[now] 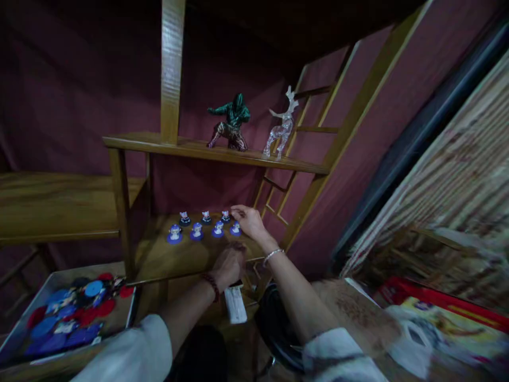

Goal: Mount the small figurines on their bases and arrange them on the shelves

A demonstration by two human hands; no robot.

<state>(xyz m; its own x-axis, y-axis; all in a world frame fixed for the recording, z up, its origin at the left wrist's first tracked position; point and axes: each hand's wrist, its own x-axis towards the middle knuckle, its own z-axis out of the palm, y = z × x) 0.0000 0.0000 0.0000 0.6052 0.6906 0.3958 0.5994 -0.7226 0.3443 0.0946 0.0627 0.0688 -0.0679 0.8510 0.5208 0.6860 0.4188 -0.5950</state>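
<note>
Right hand (248, 221), grasp indeterminable; at its nine o'clock, white figurine on round black base (225, 216); left hand (229, 265), seven o'clock, likewise unclear

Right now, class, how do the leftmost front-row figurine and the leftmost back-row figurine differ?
The front-row figurine has a blue-purple base; the back-row figurine has a dark one. The front-row figurine looks larger in view than the back-row figurine. Both stand on the same wooden shelf.

Front-left, the lower shelf (159, 262) leaves room to pass — figurines (196, 230) bar the middle, perhaps a slim shadowed gap behind.
</note>
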